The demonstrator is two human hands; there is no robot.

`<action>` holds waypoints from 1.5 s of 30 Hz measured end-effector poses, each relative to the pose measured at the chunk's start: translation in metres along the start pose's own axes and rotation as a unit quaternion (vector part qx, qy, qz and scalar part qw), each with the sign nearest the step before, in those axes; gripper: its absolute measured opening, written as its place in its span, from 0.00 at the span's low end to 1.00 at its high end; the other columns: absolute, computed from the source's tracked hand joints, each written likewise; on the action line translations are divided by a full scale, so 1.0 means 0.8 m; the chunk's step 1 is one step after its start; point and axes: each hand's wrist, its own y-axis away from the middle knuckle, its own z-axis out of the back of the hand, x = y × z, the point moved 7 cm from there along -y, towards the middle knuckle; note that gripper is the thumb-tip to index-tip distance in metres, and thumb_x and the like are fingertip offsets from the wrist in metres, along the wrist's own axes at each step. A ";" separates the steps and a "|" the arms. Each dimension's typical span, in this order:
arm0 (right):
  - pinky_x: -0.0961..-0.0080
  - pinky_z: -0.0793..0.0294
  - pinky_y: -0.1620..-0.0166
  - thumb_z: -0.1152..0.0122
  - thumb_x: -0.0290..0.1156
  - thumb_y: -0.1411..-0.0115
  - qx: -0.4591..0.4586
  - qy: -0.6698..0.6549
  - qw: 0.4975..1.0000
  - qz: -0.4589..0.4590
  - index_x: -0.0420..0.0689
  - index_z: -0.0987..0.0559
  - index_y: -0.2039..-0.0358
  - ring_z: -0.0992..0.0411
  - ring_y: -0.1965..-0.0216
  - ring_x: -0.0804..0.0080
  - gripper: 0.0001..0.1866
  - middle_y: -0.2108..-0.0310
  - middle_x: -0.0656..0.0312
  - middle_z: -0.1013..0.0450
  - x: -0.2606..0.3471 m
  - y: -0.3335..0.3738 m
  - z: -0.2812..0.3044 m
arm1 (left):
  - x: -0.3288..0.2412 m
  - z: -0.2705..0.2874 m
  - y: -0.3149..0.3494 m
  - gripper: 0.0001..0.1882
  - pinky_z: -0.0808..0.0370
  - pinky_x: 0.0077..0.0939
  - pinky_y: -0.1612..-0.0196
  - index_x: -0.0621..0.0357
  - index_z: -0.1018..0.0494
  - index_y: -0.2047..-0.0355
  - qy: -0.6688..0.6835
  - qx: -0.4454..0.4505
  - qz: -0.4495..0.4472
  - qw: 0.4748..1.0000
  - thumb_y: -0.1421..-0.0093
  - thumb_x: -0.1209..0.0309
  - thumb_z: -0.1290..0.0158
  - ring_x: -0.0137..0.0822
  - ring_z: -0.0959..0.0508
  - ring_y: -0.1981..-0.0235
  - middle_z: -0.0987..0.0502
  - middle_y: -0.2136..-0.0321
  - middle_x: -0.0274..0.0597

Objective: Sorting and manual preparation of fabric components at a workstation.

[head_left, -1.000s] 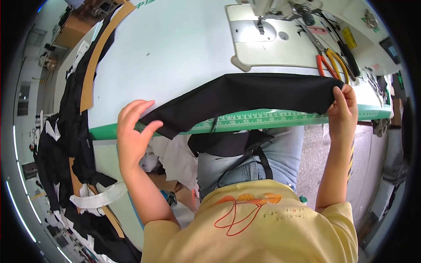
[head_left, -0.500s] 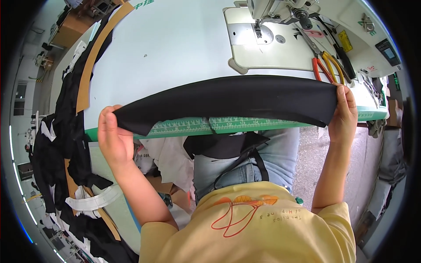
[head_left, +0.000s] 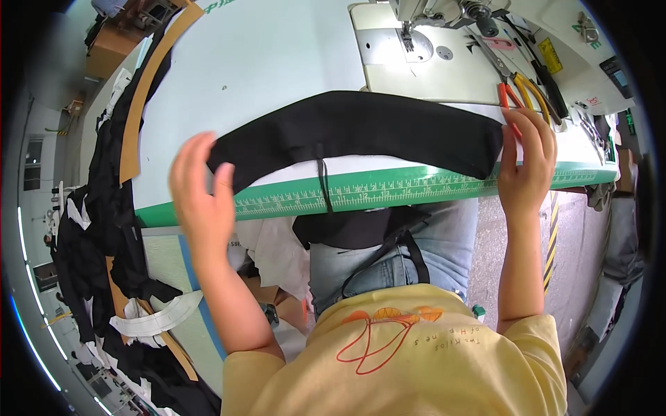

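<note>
A curved black fabric piece [head_left: 361, 125] lies across the white table, its middle bowed away from me and its ends pointing toward me. A thin dark strip [head_left: 323, 184] hangs from its near edge over a green printed ruler band [head_left: 388, 188]. My left hand [head_left: 202, 187] is at the fabric's left end, thumb and fingers apart, with the corner showing between them. At the right end, my right hand [head_left: 525, 152] has its thumb beside the edge and its fingers spread loosely. Whether either hand touches the cloth is hard to see.
A sewing machine [head_left: 444, 59] stands at the far right, with scissors [head_left: 510, 80] and other tools beside it. A brown strip [head_left: 142, 104] and heaped black fabric [head_left: 87, 236] line the left side. Another black piece [head_left: 347, 227] rests on my lap.
The fabric, stretched between both hands before, now lies on the table, farther from me and more strongly curved. Both hands have loosened their fingers, and the left one has moved slightly right.
</note>
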 end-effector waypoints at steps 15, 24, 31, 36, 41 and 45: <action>0.64 0.40 0.44 0.44 0.44 0.46 0.256 -0.042 0.962 0.080 0.46 0.29 0.48 0.39 0.43 0.58 0.26 0.44 0.59 0.37 0.036 0.014 -0.040 | 0.020 -0.013 0.028 0.08 0.36 0.13 0.76 0.53 0.36 0.67 0.753 0.020 0.147 0.641 0.41 0.72 0.47 0.23 0.37 0.77 0.33 0.75 0.32; 0.67 0.35 0.48 0.37 0.27 0.53 0.216 -0.144 0.965 0.022 0.42 0.27 0.54 0.33 0.48 0.58 0.22 0.49 0.58 0.31 0.022 0.007 -0.032 | 0.021 0.069 0.034 0.13 0.34 0.16 0.78 0.68 0.26 0.68 0.490 0.128 0.155 0.848 0.45 0.67 0.44 0.26 0.31 0.84 0.23 0.73 0.46; 0.66 0.32 0.54 0.39 0.24 0.52 0.163 -0.104 0.979 0.064 0.43 0.25 0.60 0.30 0.54 0.59 0.16 0.56 0.59 0.28 0.038 0.001 -0.029 | -0.130 -0.019 -0.023 0.20 0.32 0.33 0.53 0.57 0.26 0.61 0.169 0.066 -0.154 0.971 0.57 0.71 0.38 0.44 0.28 0.55 0.27 0.57 0.42; 0.67 0.29 0.63 0.42 0.21 0.50 0.102 -0.151 0.983 0.016 0.42 0.23 0.68 0.27 0.65 0.59 0.07 0.67 0.59 0.25 0.035 -0.007 -0.024 | -0.166 -0.070 -0.040 0.27 0.31 0.36 0.54 0.55 0.30 0.55 0.101 0.062 -0.201 0.972 0.60 0.76 0.41 0.44 0.28 0.56 0.27 0.58 0.40; 0.66 0.30 0.64 0.41 0.20 0.55 0.087 -0.145 0.985 0.017 0.44 0.24 0.69 0.29 0.67 0.59 0.10 0.70 0.60 0.27 0.025 -0.001 -0.023 | -0.136 -0.068 -0.041 0.26 0.30 0.34 0.60 0.56 0.26 0.63 0.052 -0.003 -0.167 0.985 0.66 0.88 0.50 0.43 0.28 0.63 0.26 0.66 0.39; 0.68 0.30 0.64 0.41 0.20 0.60 0.107 -0.120 0.986 0.047 0.44 0.24 0.70 0.30 0.67 0.61 0.13 0.70 0.62 0.28 0.025 0.010 -0.021 | -0.121 -0.068 -0.025 0.24 0.30 0.33 0.62 0.57 0.26 0.65 0.055 0.005 -0.163 0.985 0.67 0.88 0.51 0.43 0.28 0.65 0.27 0.69 0.39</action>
